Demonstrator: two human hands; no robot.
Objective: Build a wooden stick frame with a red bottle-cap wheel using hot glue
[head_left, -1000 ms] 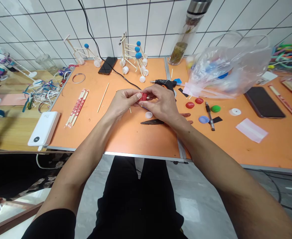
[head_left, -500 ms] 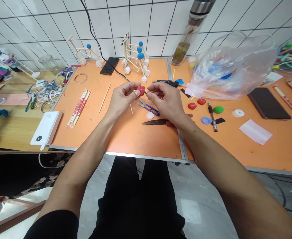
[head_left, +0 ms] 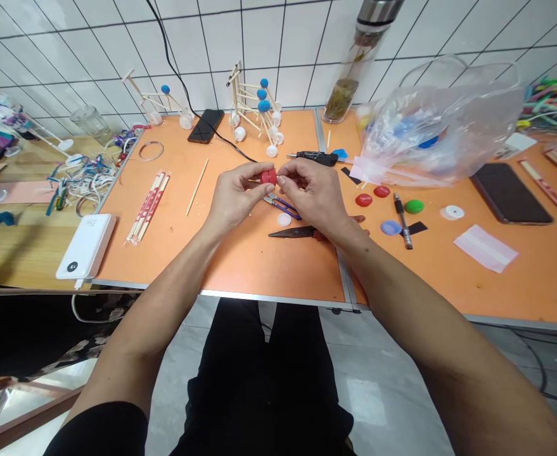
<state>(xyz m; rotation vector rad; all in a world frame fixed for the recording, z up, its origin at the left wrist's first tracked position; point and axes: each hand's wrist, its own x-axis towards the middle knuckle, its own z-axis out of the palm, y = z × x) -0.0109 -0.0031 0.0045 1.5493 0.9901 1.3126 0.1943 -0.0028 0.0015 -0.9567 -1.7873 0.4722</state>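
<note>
Both hands meet above the orange table [head_left: 240, 259] around a small red bottle cap [head_left: 268, 177]. My left hand [head_left: 234, 195] pinches the cap from the left with thumb and fingers. My right hand [head_left: 309, 193] presses its fingertips against the cap's right side; whether it holds a thin stick there I cannot tell. Just below the hands lie small purple-handled snips [head_left: 282, 203], a white cap [head_left: 284, 220] and dark scissors [head_left: 293, 232].
Loose caps, red [head_left: 363, 200], green [head_left: 414, 206], blue [head_left: 390, 227] and white [head_left: 452, 212], lie right beside a craft knife [head_left: 402, 213]. A clear plastic bag [head_left: 440, 126], glue gun [head_left: 313, 157], stick models [head_left: 254, 107], wrapped chopsticks [head_left: 147, 205], two phones and a white power bank [head_left: 86, 246] surround.
The hands rose from the table with the red cap, parted slightly half a second ago, and have closed together on it again. The purple snips came into view beneath them.
</note>
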